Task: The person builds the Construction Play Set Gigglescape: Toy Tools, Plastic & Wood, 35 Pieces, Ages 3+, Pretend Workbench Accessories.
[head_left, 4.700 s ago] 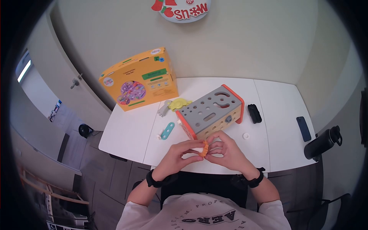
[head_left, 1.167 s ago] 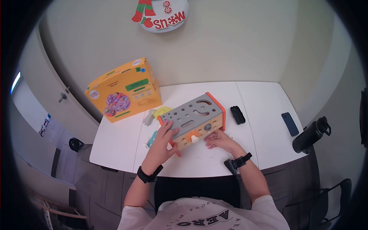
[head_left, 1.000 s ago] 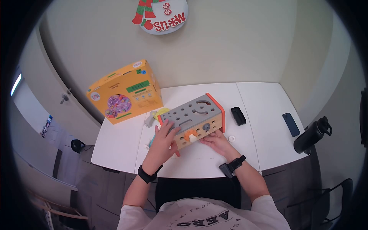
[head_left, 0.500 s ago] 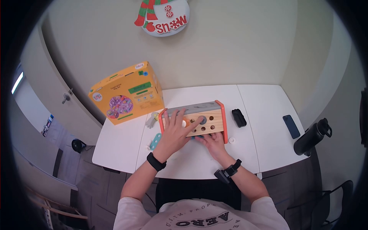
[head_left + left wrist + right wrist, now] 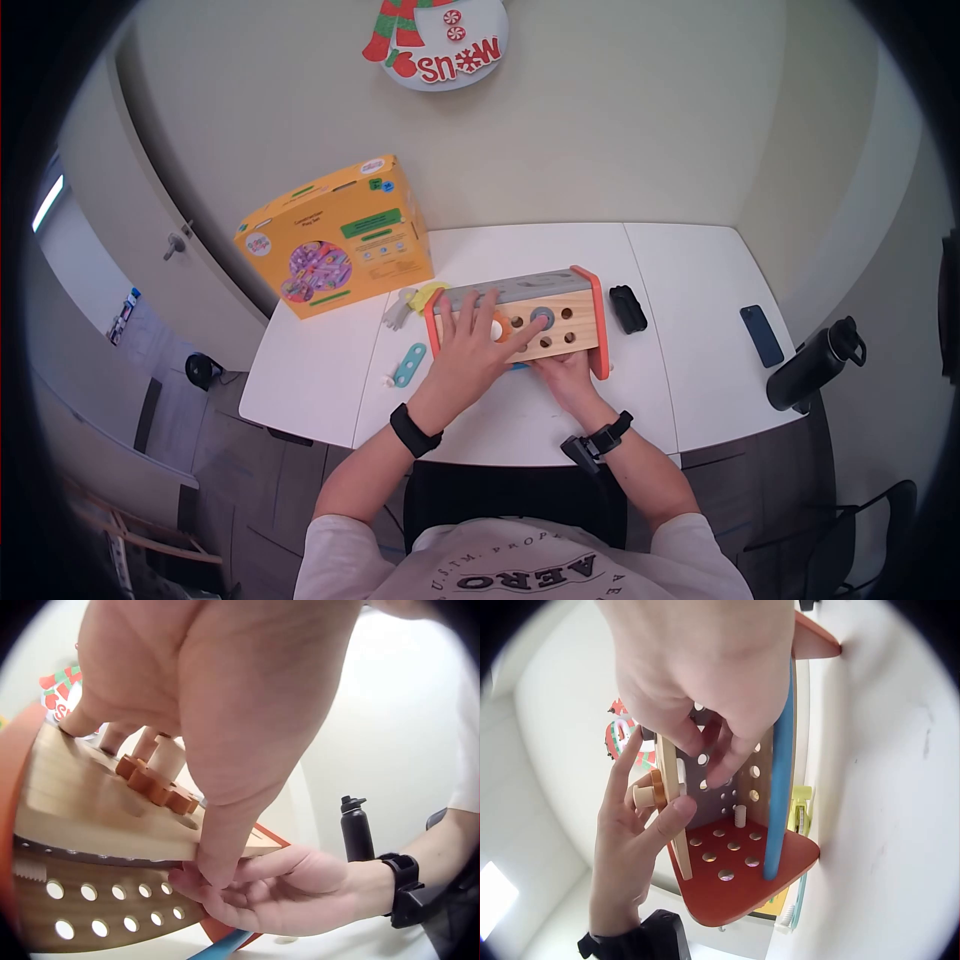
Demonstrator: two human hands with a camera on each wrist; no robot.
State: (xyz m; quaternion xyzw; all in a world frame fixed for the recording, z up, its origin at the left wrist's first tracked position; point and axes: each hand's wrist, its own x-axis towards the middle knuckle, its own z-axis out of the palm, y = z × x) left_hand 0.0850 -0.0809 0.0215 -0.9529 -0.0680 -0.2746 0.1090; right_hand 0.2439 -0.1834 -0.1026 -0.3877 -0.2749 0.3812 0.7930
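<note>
White table (image 5: 700,390) takes up most of the head view. Yellow box (image 5: 335,240) stands at its back left, printed side toward the camera. Toy bench (image 5: 535,286) is at the near middle of the table, right of the box, tilted, wooden holed side facing the person; 2 orange-red ends, grey top. Snowman sign (image 5: 437,45) on the wall above.

Left hand (image 5: 463,352) grips the bench's wooden side: fingers spread over the face, index fingertip on grey knob (image 5: 543,314), thumb bent at the lower edge. Right hand (image 5: 567,382) reaches in from below, fingers bent inside the bench, close to the left thumb; can't tell if it pinches anything or how wide the fingertips are apart.

Black bottle (image 5: 808,372) at the right edge, phone (image 5: 762,336) just beside it. Black case (image 5: 628,309) near the bench's right end. Blue bar (image 5: 781,765) runs lengthwise along the bench, seen in the right wrist view.

Teal strip (image 5: 408,365) lies left of the bench, near the left hand. Yellow piece (image 5: 431,295) and grey piece (image 5: 400,310) sit together between box and bench. Orange gear (image 5: 154,784) is on the wooden side under the left hand, cream peg (image 5: 166,759) through its middle. Smallest: white bolt (image 5: 388,381) beside the strip.
</note>
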